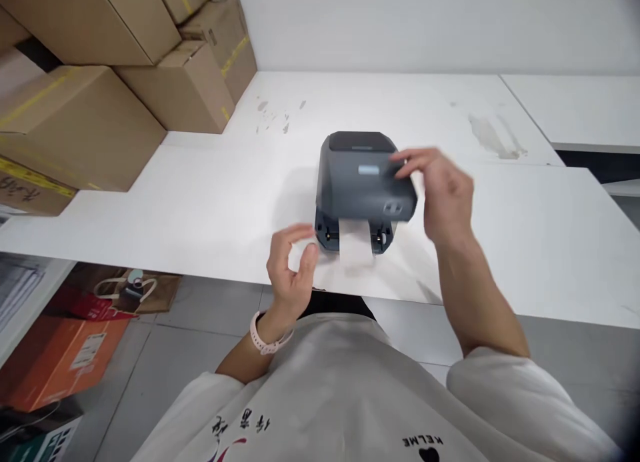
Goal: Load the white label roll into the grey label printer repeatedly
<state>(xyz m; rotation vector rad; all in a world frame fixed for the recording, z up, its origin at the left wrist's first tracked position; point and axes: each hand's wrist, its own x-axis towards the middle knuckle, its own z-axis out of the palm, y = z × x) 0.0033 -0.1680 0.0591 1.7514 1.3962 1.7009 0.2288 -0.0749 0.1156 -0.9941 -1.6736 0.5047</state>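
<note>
A dark grey label printer point(325, 239) stands on the white table. Its lid point(355, 182) is raised partway and slightly blurred. From the front slot a strip of white label paper point(356, 243) hangs out over the printer's front. My right hand point(445, 192) grips the lid at its right edge, fingers on top; the thumb is hidden. Beside the printer's front left corner is my left hand point(293, 269), thumb and fingers curved apart with nothing between them. A pale pink wristband point(263, 335) is on my left wrist.
Cardboard boxes point(90, 122) are stacked at the table's left and back. A white wall point(425, 29) rises behind the white table point(225, 195). On the floor at lower left are an orange box point(65, 362) and a brown paper bag point(163, 292).
</note>
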